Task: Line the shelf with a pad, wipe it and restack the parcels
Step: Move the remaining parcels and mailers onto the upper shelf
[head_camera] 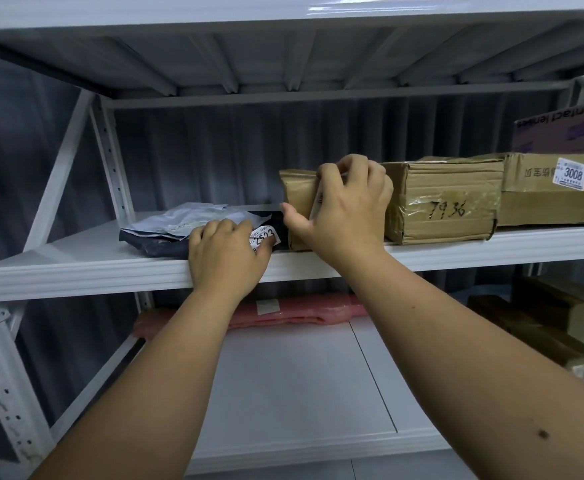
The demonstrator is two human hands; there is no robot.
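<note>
A white metal shelf (86, 261) runs across the middle of the head view. On its left part lies a flat dark mailer bag (152, 240) with a white tag reading 2523 and a crumpled grey-white bag (193, 216) on top. My left hand (226, 254) grips the front edge of the dark bag by the tag. My right hand (346, 209) grips a small brown parcel (297, 188) standing beside it, fingers over its top and thumb on its left face. No pad or cloth shows.
Right of the held parcel stand a taped carton marked 7936 (443, 199), a wider carton tagged 3008 (557, 192) and a pink-purple box (564, 129) on top. The lower shelf (301, 382) carries a pink wrapped bundle (297, 311) and brown boxes (557, 323).
</note>
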